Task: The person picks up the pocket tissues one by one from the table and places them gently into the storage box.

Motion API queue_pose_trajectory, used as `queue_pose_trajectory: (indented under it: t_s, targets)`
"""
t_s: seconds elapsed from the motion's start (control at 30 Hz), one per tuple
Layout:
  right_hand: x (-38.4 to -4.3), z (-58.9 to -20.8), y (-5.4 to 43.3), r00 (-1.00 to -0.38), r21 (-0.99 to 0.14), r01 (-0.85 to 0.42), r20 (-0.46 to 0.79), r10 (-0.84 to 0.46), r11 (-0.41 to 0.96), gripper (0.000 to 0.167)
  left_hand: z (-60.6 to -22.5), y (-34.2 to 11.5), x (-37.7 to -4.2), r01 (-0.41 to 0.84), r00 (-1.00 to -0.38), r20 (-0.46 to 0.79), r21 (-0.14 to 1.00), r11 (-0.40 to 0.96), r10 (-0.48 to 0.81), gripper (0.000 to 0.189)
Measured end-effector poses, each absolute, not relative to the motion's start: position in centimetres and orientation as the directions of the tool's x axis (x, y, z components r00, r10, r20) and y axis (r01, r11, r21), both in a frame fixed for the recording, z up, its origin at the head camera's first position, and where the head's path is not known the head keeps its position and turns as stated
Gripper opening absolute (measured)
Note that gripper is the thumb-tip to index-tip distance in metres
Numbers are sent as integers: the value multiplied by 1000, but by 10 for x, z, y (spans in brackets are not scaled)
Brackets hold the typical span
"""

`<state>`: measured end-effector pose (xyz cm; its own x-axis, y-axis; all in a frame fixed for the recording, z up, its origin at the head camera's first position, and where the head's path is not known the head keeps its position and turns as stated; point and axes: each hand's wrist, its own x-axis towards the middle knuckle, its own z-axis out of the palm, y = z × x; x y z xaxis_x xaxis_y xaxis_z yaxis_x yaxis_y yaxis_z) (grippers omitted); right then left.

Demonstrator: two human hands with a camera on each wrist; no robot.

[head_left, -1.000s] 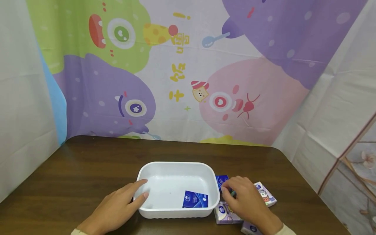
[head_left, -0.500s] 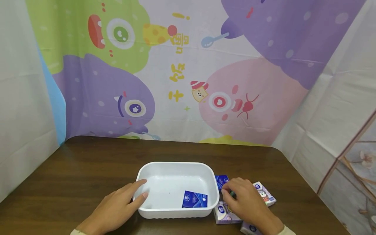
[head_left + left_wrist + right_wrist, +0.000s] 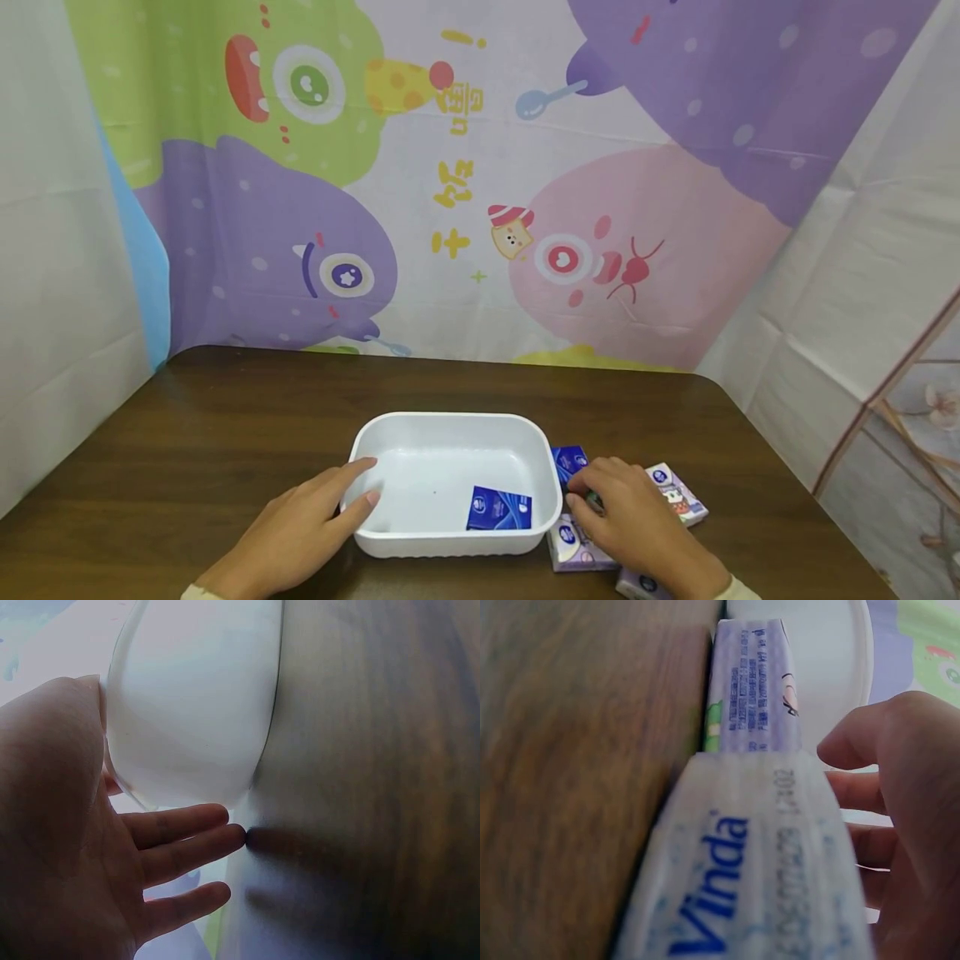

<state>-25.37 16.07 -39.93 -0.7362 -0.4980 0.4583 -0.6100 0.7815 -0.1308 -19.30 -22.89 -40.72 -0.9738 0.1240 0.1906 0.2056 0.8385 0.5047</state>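
A white plastic tray (image 3: 450, 546) stands on the table, with a blue tissue pack (image 3: 498, 510) lying inside at its front right. My left hand (image 3: 288, 525) rests at the tray's left end, thumb and index finger over the rim; the left wrist view has the other fingers (image 3: 193, 851) stretched out. To the right, my right hand (image 3: 641, 517) lies over several tissue packs, its fingers loosely bent. Beneath and around it are another blue pack (image 3: 568, 460) and purple-white packs (image 3: 572, 546). A small green patch shows under the fingers. The right wrist view has a Vinda pack (image 3: 727, 877) close up.
The dark wooden table (image 3: 247, 417) reaches back to a cartoon-printed curtain (image 3: 450, 317). Pale cloth (image 3: 840, 275) hangs on the right side. A purple-white pack (image 3: 681, 498) lies right of my right hand, and another (image 3: 641, 585) sits at the front edge of view.
My right hand has shifted very slightly, its thumb and index fingertip a little farther apart. The left hand, the tray and the packs stay where they were.
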Motion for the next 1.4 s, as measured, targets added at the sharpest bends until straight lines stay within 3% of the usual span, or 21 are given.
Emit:
queue_pose_trajectory:
  t_s: [0.37,0.9,1.27,1.4]
  targets:
    - [-252,-397,160,-793,-141,-571,353,-497,809,5,-407,-229,-194,196,-977,174,512,837,122,55]
    - [-251,-400,170,-757,-74,-579,418,-502,812,9,-408,-229,-194,211,-973,193,509,835,128,55]
    - [-256,-399,173,-816,-135,-525,362,-452,840,8,-408,-230,-193,212,-972,199,510,834,126,54]
    - [-254,-400,176,-835,-172,-511,333,-439,842,17,-408,-229,-193,223,-969,206,506,833,134,54]
